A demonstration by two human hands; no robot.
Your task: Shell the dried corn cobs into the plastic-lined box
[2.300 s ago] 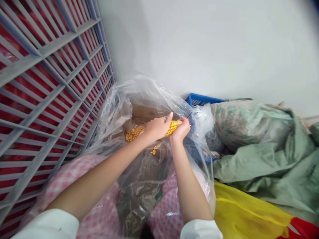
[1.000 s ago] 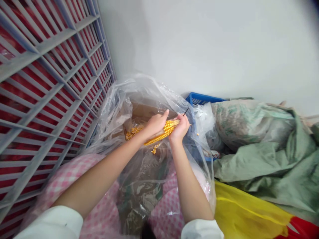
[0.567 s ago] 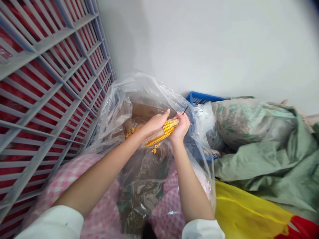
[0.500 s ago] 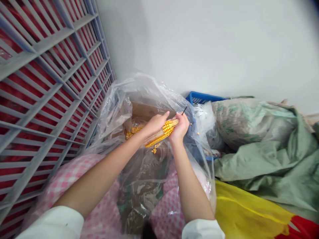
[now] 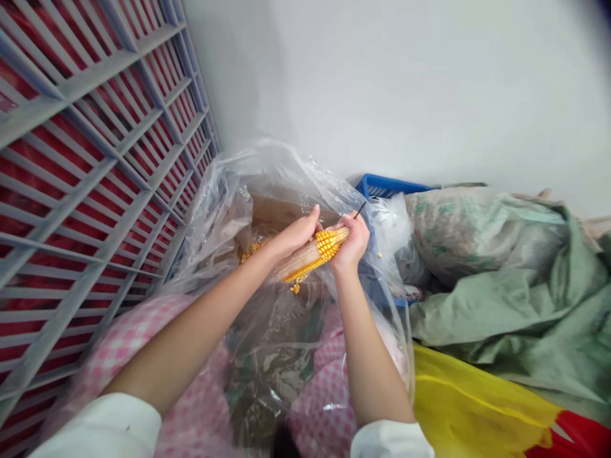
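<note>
A corn cob [image 5: 312, 254] with yellow kernels on part of it and bare pale rows elsewhere is held over a clear plastic bag [image 5: 267, 191]. My left hand [image 5: 291, 235] is wrapped round the cob's near end. My right hand [image 5: 354, 240] grips its far, kernel-covered end and also pinches a thin dark tool [image 5: 360, 210] that pokes up between the fingers. Loose kernels [image 5: 251, 251] lie in a heap inside the bag, which lines a cardboard box [image 5: 277, 213].
A grey lattice rack [image 5: 95, 146] with red contents rises on the left. A blue crate [image 5: 386, 187] stands by the white wall. Green woven sacks [image 5: 501, 273] and a yellow and red bag [image 5: 468, 407] lie at the right. Pink checked cloth [image 5: 191, 407] covers my lap.
Both hands have kept hold of the cob and turned it, so more bare cob shows now. My right hand has shifted slightly right and up with the dark tool.
</note>
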